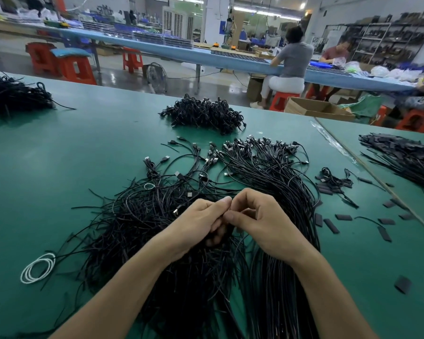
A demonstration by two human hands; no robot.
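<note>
Green counter (59, 167), cable pile (181, 277) under my wrists: my left hand (201, 221) and right hand (262, 216) meet fingertip to fingertip, both pinching one black cable (225, 230) between them, probably light, limp, slippery, best gripped near its end.

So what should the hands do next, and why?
Probably lift the pinched black cable up, clear of the cable pile. The left hand and right hand both pinch it, fingertips meeting, just above the tangle, so freeing it first should avoid snags. Their grip hides most of it.
</note>
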